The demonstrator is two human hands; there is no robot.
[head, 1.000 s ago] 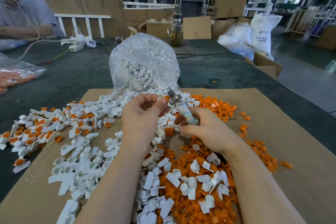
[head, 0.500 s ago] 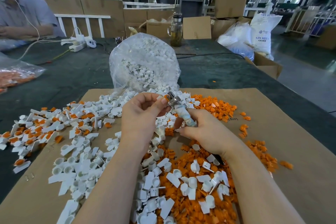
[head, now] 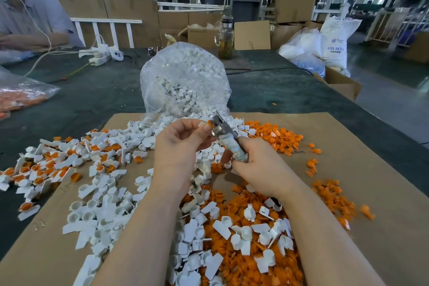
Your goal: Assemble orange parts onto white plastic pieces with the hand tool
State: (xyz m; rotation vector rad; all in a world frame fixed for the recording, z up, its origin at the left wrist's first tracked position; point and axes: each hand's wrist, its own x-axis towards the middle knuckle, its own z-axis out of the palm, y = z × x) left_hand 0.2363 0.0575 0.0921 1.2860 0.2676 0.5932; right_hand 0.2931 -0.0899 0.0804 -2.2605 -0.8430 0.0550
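Note:
My right hand (head: 257, 165) grips the taped handle of the hand tool (head: 228, 140), whose metal head points up and left. My left hand (head: 178, 146) pinches a white plastic piece with an orange part (head: 210, 124) against that metal head. Loose white pieces (head: 99, 206) cover the cardboard sheet (head: 383, 193) at the left and front. Orange parts (head: 276, 137) lie heaped at the right and under my forearms. Assembled white pieces with orange inserts (head: 44, 169) lie spread at the far left.
A clear bag of white pieces (head: 185, 79) stands just behind my hands. A bag of orange parts (head: 21, 95) lies at the left table edge. A person (head: 30, 18) sits at the far left by a power strip (head: 99, 59). A glass bottle (head: 225, 38) stands behind.
Both hands have stayed together at the tool head; the tool's handle has shifted slightly in my right hand. The heaps have not moved.

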